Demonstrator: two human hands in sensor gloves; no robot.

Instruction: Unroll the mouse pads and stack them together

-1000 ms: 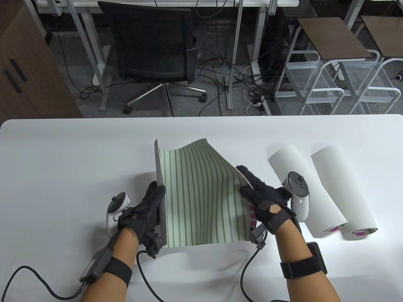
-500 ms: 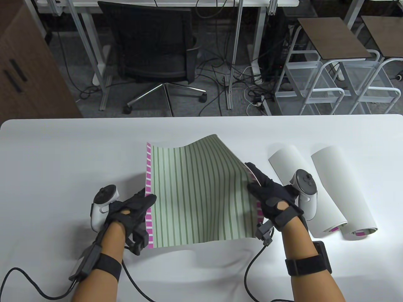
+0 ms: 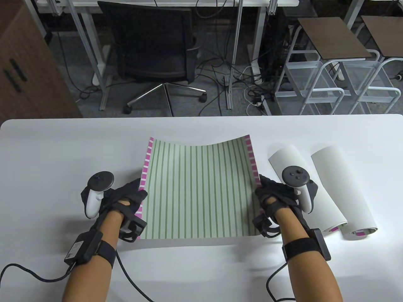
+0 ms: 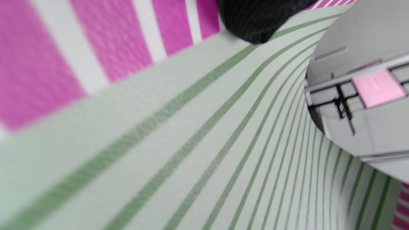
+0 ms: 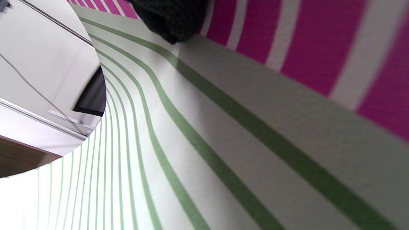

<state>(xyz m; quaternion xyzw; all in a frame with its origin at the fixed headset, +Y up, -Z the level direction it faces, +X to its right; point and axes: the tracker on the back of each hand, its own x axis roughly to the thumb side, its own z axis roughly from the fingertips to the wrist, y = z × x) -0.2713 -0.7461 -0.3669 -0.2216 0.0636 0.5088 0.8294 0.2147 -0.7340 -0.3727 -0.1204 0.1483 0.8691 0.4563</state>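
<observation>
A green-striped mouse pad [image 3: 198, 188] with magenta edge bands is spread open at the table's middle, still sagging in a shallow curve. My left hand [image 3: 130, 201] grips its left edge and my right hand [image 3: 270, 196] grips its right edge, holding it stretched between them. Two rolled mouse pads, white outside, lie to the right: one [image 3: 302, 185] close beside my right hand, another [image 3: 343, 192] further right. The pad fills the left wrist view [image 4: 191, 143] and the right wrist view [image 5: 223, 143], with one gloved fingertip [image 4: 255, 22] [image 5: 169, 19] on it in each.
The white table [image 3: 63, 157] spans the view. Glove cables [image 3: 132, 280] trail across the table's near edge. Beyond the far edge stand an office chair [image 3: 151, 47] and metal stools [image 3: 330, 63].
Both hands moved apart, pulling the pad from a raised, twisted curl into a wide open sheet. The right magenta edge now shows and the pad sits lower.
</observation>
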